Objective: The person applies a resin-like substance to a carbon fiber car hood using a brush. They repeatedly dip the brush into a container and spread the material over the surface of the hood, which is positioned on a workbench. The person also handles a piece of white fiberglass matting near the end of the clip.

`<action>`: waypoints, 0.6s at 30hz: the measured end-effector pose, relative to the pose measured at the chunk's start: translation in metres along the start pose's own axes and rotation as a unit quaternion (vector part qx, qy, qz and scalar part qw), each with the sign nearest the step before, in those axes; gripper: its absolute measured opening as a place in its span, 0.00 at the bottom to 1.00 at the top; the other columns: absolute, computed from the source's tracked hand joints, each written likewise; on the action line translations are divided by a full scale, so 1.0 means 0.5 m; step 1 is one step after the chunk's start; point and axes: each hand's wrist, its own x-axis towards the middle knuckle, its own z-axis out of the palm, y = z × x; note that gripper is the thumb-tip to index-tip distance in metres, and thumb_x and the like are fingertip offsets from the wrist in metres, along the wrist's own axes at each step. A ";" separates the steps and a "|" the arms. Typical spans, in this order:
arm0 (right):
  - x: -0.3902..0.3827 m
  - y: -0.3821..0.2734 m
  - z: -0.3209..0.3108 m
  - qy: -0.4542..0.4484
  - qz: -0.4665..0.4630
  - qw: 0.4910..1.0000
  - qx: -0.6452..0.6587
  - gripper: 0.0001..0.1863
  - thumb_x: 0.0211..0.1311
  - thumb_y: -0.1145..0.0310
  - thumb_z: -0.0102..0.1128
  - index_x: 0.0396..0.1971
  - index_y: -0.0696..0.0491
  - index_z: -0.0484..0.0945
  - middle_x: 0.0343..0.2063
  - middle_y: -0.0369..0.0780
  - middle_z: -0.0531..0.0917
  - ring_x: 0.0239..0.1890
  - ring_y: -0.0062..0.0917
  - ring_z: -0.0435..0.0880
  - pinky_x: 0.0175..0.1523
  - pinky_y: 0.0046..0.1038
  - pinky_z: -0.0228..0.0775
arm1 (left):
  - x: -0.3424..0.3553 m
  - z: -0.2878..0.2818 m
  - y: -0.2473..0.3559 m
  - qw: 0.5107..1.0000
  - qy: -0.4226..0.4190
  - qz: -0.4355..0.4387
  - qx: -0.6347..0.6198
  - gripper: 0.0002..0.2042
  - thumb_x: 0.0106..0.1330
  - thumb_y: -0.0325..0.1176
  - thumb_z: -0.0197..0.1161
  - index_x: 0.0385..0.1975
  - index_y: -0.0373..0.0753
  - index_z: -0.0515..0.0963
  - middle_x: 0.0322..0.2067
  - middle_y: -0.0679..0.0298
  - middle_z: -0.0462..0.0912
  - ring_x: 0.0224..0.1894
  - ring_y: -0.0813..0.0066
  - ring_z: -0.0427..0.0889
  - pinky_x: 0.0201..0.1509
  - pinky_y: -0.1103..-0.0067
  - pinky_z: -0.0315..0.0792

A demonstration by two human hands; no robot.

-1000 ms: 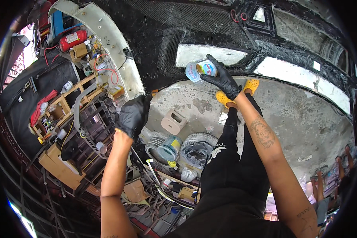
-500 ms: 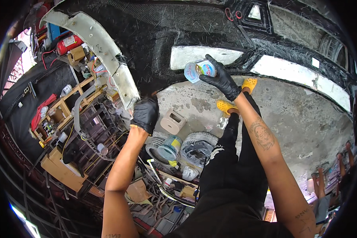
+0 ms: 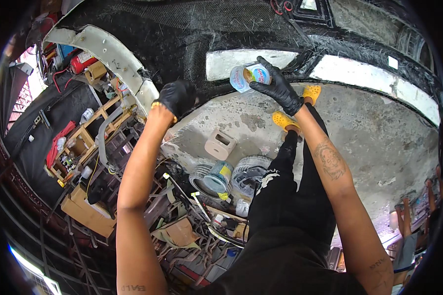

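My right hand (image 3: 279, 89), in a black glove, grips a clear plastic cup (image 3: 239, 78) with a blue and white printed label. The cup is tilted over a white patch (image 3: 224, 63) on the black fibre-covered panel (image 3: 182, 29), and some brownish stuff shows inside it. My left hand (image 3: 177, 98), also black-gloved, is closed at the panel's lower edge, beside the end of a curved off-white strip (image 3: 115, 51). Its fingers are turned away, and whatever they hold is hidden. Red-handled scissors (image 3: 289, 17) lie on the panel at the top.
A beige plastic stool (image 3: 220, 144) stands on the concrete floor (image 3: 359, 142) below the panel. Tyres (image 3: 251, 172) and a clear bucket (image 3: 217, 178) are near my legs. Wooden shelving (image 3: 91, 130), boxes and scrap crowd the left. Other people's legs (image 3: 406, 216) show at the far right.
My left hand has moved up from the lower end of the off-white strip to the black panel's edge. The right hand still holds the cup, slightly shifted; the view has shifted a little.
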 end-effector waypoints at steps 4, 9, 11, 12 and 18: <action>-0.015 -0.010 -0.027 -0.010 -0.008 1.000 0.010 0.46 0.50 0.57 0.75 0.66 0.56 0.61 0.54 0.47 0.75 0.57 0.29 0.73 0.63 0.29 0.64 | 0.049 0.055 0.011 1.000 -0.004 0.022 -0.012 0.09 0.54 0.35 0.60 0.30 0.40 0.82 0.28 0.46 0.81 0.32 0.46 0.81 0.36 0.60 0.75; -0.043 -0.030 -0.064 0.017 0.001 1.000 0.024 0.45 0.52 0.60 0.74 0.68 0.55 0.59 0.55 0.44 0.75 0.56 0.26 0.73 0.63 0.28 0.64 | 0.012 0.081 -0.013 0.997 -0.031 0.056 0.035 0.09 0.53 0.35 0.60 0.30 0.39 0.82 0.27 0.45 0.81 0.32 0.45 0.81 0.36 0.59 0.75; -0.052 -0.027 -0.068 0.034 0.018 0.997 0.074 0.45 0.52 0.61 0.74 0.68 0.55 0.59 0.55 0.43 0.74 0.56 0.26 0.73 0.63 0.28 0.63 | -0.018 0.093 -0.045 0.995 -0.039 0.074 0.058 0.09 0.53 0.34 0.60 0.30 0.39 0.82 0.27 0.45 0.81 0.32 0.45 0.81 0.36 0.59 0.76; -0.057 -0.026 -0.067 0.045 0.013 0.997 0.055 0.45 0.52 0.61 0.74 0.68 0.55 0.59 0.55 0.44 0.75 0.56 0.26 0.73 0.63 0.28 0.63 | -0.035 0.097 -0.060 0.993 -0.044 0.083 0.070 0.09 0.53 0.34 0.61 0.29 0.38 0.82 0.27 0.45 0.81 0.32 0.45 0.81 0.36 0.59 0.76; -0.077 -0.032 -0.044 0.059 -0.012 0.996 0.072 0.45 0.52 0.62 0.74 0.68 0.55 0.59 0.54 0.44 0.75 0.56 0.25 0.73 0.63 0.27 0.63 | -0.073 0.070 -0.072 0.993 -0.043 0.067 0.088 0.08 0.51 0.32 0.61 0.28 0.37 0.82 0.26 0.45 0.81 0.30 0.45 0.82 0.34 0.60 0.76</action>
